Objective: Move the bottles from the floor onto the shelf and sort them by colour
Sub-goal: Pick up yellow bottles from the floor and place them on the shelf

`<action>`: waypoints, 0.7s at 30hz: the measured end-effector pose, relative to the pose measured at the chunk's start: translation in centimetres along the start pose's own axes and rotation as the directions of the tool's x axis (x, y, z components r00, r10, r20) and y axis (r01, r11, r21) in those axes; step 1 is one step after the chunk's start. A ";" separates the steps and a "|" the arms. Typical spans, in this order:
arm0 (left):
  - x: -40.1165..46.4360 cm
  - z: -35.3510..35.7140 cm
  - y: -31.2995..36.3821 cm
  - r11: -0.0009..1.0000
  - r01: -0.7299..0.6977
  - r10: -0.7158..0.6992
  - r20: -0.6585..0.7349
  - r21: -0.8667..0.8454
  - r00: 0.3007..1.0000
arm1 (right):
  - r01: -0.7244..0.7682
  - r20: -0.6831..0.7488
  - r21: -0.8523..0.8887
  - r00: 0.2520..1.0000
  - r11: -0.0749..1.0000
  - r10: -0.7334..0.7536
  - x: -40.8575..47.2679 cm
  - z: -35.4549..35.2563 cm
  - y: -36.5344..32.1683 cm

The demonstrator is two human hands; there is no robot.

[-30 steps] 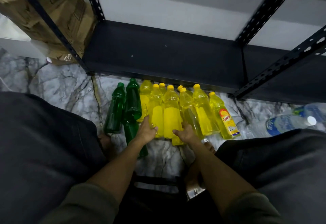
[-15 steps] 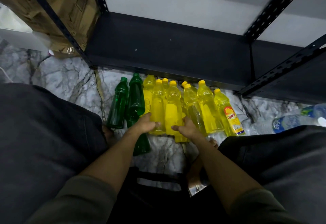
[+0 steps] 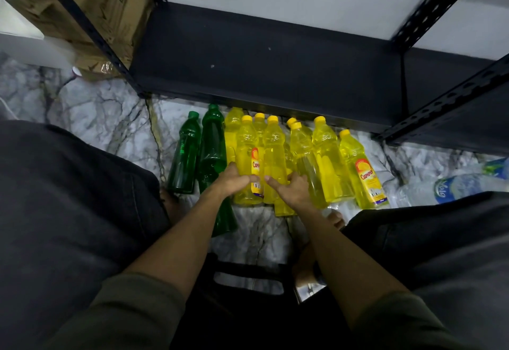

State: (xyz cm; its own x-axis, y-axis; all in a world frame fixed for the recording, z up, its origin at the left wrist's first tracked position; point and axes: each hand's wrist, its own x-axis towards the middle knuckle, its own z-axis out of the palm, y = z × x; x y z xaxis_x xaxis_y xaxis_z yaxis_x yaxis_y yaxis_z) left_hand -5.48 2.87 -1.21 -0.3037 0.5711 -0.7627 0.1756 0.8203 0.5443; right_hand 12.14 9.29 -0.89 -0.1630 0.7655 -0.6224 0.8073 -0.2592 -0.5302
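Seen from above, looking down between two dark-trousered knees at a marble floor. Lying there in a tight row, caps pointing toward the front edge of a black metal shelf: two green bottles at the left, then a cluster of yellow bottles running rightward, none of them on the shelf board. Left hand wrapped around the lower body of a labelled yellow bottle, thumb across its front by the label, fingers curled behind and hidden. Right hand just beside it, thumb laid on the neighbouring yellow bottle, fingers bent over the bottles to the right; cannot tell exactly which one is gripped, or whether gripped at all. Thumbs nearly meeting between the two bottles. Further right, clear water bottles lying on the floor near the knee. Upper left, a cardboard box behind the shelf's upright.
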 end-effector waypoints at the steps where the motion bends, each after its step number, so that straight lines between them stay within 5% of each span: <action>1: 0.1 0.5 -0.2 0.999 0.007 -0.008 -0.021 -0.035 1.000 | 0.013 0.009 -0.016 1.000 1.000 -0.013 0.2 0.0 -0.2; 9: 1.5 2.3 0.2 0.959 0.091 -0.124 -0.109 -0.269 0.986 | -0.172 0.205 0.286 0.972 0.943 0.116 1.9 -0.7 -1.4; 15: 2.2 3.0 0.2 0.957 0.086 -0.138 -0.176 -0.276 0.975 | -0.136 0.004 0.334 0.990 0.933 0.143 1.6 2.1 -1.8; 21: 1.9 1.1 -0.6 0.893 0.088 -0.111 -0.028 -0.441 0.993 | -0.163 0.089 0.373 0.986 0.914 0.139 2.7 1.7 -1.4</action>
State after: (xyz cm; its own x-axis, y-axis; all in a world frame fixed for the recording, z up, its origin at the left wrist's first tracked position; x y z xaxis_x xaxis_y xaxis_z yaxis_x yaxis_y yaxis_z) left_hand -5.11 3.49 -3.37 -0.3474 0.4752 -0.8084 -0.2824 0.7691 0.5734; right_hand 9.55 10.70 -2.80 -0.0987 0.6664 -0.7390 0.5525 -0.5810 -0.5977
